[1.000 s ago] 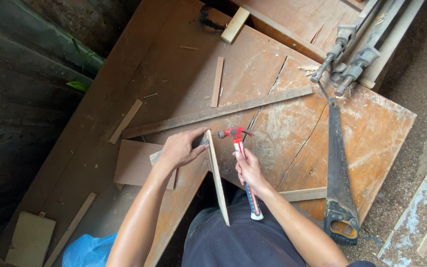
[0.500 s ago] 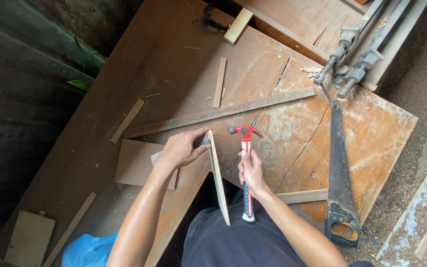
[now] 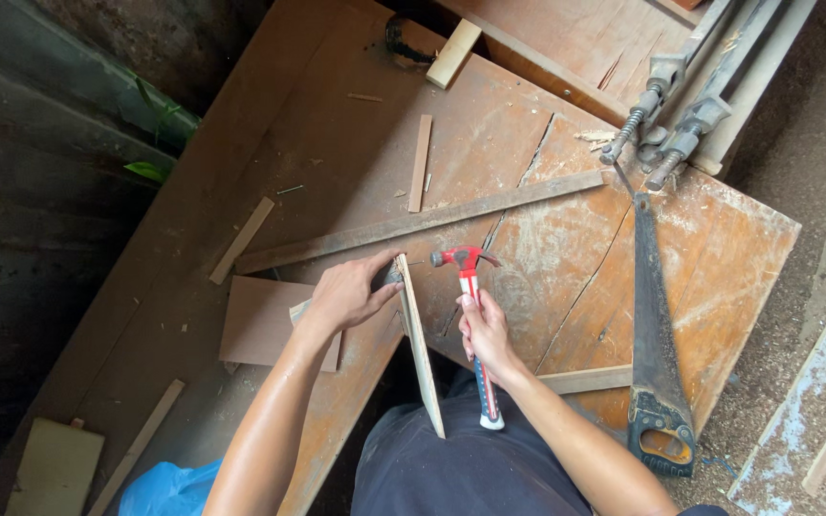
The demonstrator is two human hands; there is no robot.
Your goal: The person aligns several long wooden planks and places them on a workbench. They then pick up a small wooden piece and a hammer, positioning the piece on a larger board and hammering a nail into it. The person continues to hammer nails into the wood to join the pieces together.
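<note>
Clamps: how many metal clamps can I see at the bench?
2. Both lie side by side at the upper right corner of the bench: one clamp on the left, the other clamp right beside it. Others may be hidden.

A worn, cracked plywood bench [image 3: 719,258] fills the middle of the view. A dark concrete wall [image 3: 40,201] runs along the left, with green leaves [image 3: 150,172] against it. Sawdust-covered floor [image 3: 815,143] lies to the right. Daylight is even.

On the tabletop [image 3: 719,258] a thin board [image 3: 420,344] stands on edge between the left hand [image 3: 348,294] and the hammer [image 3: 471,315]. A handsaw [image 3: 652,334] lies to the right, two clamps [image 3: 666,119] beyond it.
</note>
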